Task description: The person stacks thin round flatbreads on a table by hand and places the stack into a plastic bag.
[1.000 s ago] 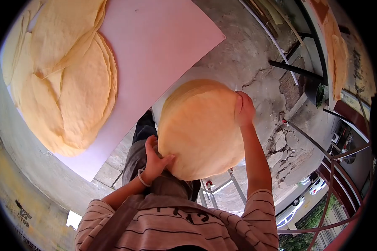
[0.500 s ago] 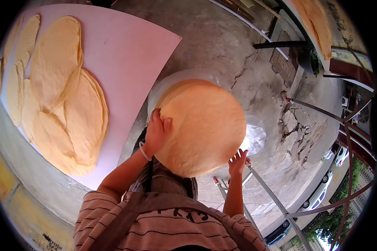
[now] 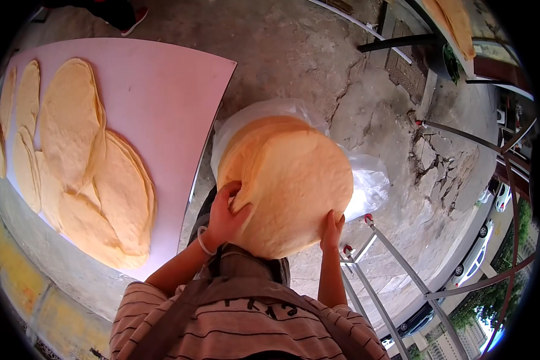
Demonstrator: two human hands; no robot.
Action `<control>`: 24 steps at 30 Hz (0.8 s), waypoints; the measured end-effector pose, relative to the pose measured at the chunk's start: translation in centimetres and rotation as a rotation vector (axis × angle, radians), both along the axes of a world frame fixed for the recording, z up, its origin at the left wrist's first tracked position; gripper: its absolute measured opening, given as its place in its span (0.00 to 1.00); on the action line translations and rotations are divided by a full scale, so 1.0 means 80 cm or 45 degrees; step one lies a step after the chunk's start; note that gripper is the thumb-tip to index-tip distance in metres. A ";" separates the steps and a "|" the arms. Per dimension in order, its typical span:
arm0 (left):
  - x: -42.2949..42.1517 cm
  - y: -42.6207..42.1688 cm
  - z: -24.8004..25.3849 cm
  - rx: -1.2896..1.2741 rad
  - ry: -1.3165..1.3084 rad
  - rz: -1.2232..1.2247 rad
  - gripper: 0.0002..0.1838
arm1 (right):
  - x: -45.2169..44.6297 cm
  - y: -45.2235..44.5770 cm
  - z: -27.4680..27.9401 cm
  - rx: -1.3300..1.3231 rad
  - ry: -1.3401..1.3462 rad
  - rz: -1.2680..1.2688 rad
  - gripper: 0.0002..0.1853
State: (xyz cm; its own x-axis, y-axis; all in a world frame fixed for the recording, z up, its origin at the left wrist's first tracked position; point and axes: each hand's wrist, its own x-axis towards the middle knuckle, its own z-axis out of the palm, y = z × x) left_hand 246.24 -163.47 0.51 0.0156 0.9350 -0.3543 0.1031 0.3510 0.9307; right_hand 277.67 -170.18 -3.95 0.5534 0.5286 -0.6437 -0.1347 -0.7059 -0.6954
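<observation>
In front of me is a stack of large, round, thin flatbreads (image 3: 300, 192). My left hand (image 3: 225, 219) is closed on the left edge of its upper sheets, thumb on top and fingers hooked over the edge. The right hand (image 3: 330, 233) presses against the lower right edge; some of its fingers are hidden by the bread. More flatbreads show behind the upper ones, fanned out toward the upper left. Clear plastic sheeting (image 3: 291, 108) surrounds the back of the stack. Crumpled clear plastic (image 3: 369, 187) lies to the right.
A pink tabletop (image 3: 168, 108) at left bears several overlapping flatbreads (image 3: 72, 120). Metal frame legs (image 3: 402, 258) stand at lower right on cracked concrete floor (image 3: 306, 60). Another person's red shoe (image 3: 136, 21) appears at upper left. Parked cars (image 3: 477, 255) are far right.
My right hand has gone from spread fingers to holding the right edge. The left hand has shifted slightly down, and the upper sheets have separated at the left. The view has shifted.
</observation>
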 end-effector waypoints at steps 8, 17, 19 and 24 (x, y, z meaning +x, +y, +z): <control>0.012 0.020 0.035 0.069 0.582 -0.224 0.26 | 0.005 0.004 0.000 -0.012 0.102 -0.015 0.31; -0.014 0.029 -0.012 -0.513 -0.811 0.009 0.28 | 0.010 0.002 0.003 -0.001 0.200 0.019 0.30; -0.034 0.040 -0.032 -0.651 -0.820 -0.139 0.28 | 0.013 0.001 0.002 0.009 0.234 0.025 0.30; 0.007 0.048 0.029 -0.291 -0.005 -0.430 0.22 | 0.041 -0.010 -0.008 0.164 0.586 -0.007 0.29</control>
